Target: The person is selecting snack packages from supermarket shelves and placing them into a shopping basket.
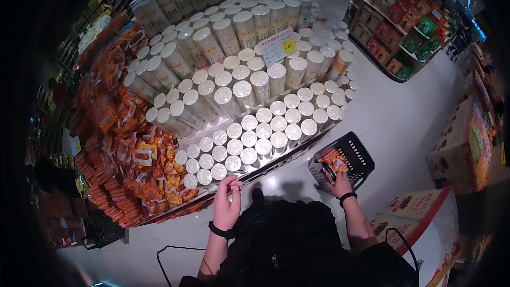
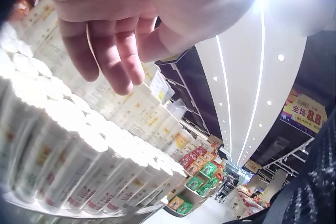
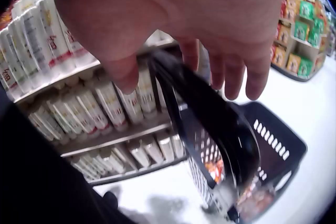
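My left hand (image 1: pixel 227 203) is raised at the front edge of the display, its fingers loosely bent and nothing in them. Behind those fingers in the left wrist view stand white cylindrical packs (image 2: pixel 79 169) with printed labels. Low on the right, my right hand (image 1: pixel 341 185) holds the handle (image 3: pixel 210 111) of a black shopping basket (image 1: pixel 360 154), the thumb on one side and the fingers on the other. Orange packets (image 1: pixel 333 158) lie inside the basket. Part of the handle's grip is hidden behind the hand.
Tiered white cylinders (image 1: pixel 249 138) fill the display ahead, with a price sign (image 1: pixel 277 48) among them. Orange packets (image 1: pixel 127 117) are heaped at its left. Printed cartons (image 1: pixel 457 138) stand to the right, and a shelf of red and green packs (image 1: pixel 398 26) stands farther back.
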### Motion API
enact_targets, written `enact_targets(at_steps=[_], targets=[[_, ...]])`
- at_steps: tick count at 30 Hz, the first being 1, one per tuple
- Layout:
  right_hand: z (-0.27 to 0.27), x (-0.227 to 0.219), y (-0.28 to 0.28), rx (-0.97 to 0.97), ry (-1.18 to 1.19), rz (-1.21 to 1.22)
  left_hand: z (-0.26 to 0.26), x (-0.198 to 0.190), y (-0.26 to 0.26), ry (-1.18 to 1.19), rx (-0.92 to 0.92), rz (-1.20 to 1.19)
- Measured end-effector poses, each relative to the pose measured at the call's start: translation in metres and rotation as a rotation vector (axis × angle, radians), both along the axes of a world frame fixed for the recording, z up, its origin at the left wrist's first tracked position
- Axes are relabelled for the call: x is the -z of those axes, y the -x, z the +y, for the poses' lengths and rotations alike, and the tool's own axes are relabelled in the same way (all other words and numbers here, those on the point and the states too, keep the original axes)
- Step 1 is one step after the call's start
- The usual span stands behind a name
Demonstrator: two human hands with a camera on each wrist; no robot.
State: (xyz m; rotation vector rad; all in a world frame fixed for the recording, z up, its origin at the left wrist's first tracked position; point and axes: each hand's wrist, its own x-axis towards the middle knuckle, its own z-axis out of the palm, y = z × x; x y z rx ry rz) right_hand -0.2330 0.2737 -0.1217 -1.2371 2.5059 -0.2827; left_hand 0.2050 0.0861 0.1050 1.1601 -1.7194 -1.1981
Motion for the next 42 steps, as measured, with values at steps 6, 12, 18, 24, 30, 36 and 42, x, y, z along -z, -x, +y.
enact_targets(at_steps=[6, 12, 18, 24, 30, 36, 42], targets=[[0.074, 0.084, 0.032, 0.19, 0.081, -0.326, 0.043, -0.026, 0.056, 0.095, 0.174, -0.252], [0.073, 0.092, 0.043, 0.076, 0.159, -0.484, 0.094, 0.021, 0.081, 0.097, 0.183, -0.411], [0.076, 0.095, 0.058, 0.009, 0.207, -0.638, 0.174, 0.147, 0.021, -0.295, 0.116, -0.644], [0.077, 0.108, 0.064, -0.06, 0.228, -0.662, 0.355, 0.292, -0.12, -0.91, -0.16, -0.781], [0.074, 0.093, 0.064, -0.054, 0.202, -0.722, 0.493, 0.264, -0.127, -1.108, -0.222, -0.918], [0.073, 0.104, 0.06, -0.086, 0.26, -0.655, 0.492, 0.287, -0.096, -0.916, -0.337, -0.78], [0.073, 0.113, 0.059, 0.001, 0.231, -0.72, 0.449, 0.295, -0.084, -0.671, -0.386, -0.611]])
